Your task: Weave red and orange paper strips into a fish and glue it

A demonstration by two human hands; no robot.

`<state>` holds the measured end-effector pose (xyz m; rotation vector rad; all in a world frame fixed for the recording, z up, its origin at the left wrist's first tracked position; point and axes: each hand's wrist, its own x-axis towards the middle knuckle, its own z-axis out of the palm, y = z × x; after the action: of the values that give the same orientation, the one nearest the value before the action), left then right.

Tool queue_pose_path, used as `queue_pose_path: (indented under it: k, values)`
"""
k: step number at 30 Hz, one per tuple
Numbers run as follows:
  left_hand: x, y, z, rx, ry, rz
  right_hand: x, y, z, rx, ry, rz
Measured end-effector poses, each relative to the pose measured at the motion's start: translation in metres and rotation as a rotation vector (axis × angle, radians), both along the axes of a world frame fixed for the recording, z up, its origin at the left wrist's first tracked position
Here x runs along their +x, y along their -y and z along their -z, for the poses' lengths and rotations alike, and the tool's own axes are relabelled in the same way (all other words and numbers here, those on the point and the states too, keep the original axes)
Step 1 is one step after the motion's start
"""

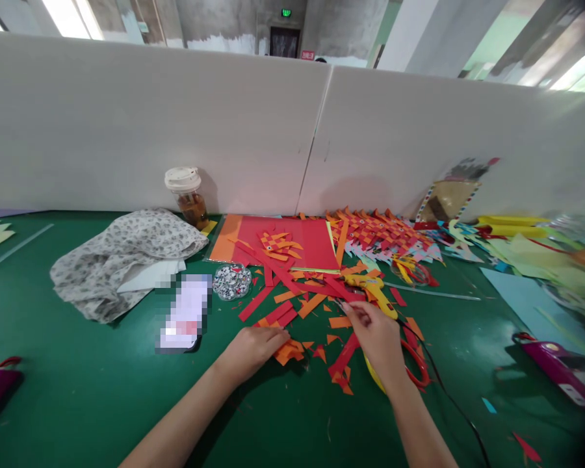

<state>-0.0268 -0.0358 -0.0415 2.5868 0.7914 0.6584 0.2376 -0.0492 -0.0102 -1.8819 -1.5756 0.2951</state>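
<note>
My left hand (251, 351) is closed on a folded orange and red paper piece (288, 353) just above the green table. The thumb and fingers of my right hand (370, 328) are pinched together over scattered paper strips. Something small and dark shows at its fingertips, too small to name. Just beyond these fingers lies a yellow glue gun (377, 292), its black cord running toward the front. Scissors with red and yellow handles (419, 365) lie partly hidden under my right wrist. Red strips (258, 302) and orange strips (312, 305) surround both hands.
A tub of googly eyes (232, 281), a phone (186, 312), a patterned cloth (127, 260) and a lidded drink cup (190, 198) stand left. Red paper sheets (316, 240) carry a woven fish (277, 246). More woven pieces (380, 231) line the white partition (175, 123).
</note>
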Motion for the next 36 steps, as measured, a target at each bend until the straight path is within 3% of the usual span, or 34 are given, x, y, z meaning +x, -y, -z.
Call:
queue_pose_path:
  k: [4,8,14,17,22,28,33,36]
  values:
    - [0.0,0.003,-0.004,-0.065,-0.072,-0.043,0.009,-0.018,0.005,0.016,0.192,0.044]
    - [-0.009,0.006,-0.013,-0.179,-0.025,0.009,0.011,-0.029,0.008,0.006,0.294,0.039]
    - [-0.015,0.007,-0.013,-0.345,0.191,0.0,0.005,-0.021,-0.007,0.012,0.325,-0.016]
    - [-0.016,0.007,-0.012,-0.356,0.339,-0.061,0.005,-0.013,-0.018,-0.027,0.339,-0.038]
    - [-0.02,0.009,-0.012,-0.374,0.581,-0.281,0.017,0.007,-0.026,-0.064,0.366,-0.034]
    - [-0.018,0.01,-0.013,-0.442,0.739,-0.415,0.007,0.032,-0.034,0.367,0.352,0.035]
    - [-0.013,0.01,-0.016,-0.497,0.726,-0.425,-0.015,0.049,-0.041,0.882,0.449,-0.12]
    - [-0.013,0.01,-0.016,-0.502,0.74,-0.409,-0.03,0.054,-0.041,0.937,0.491,-0.259]
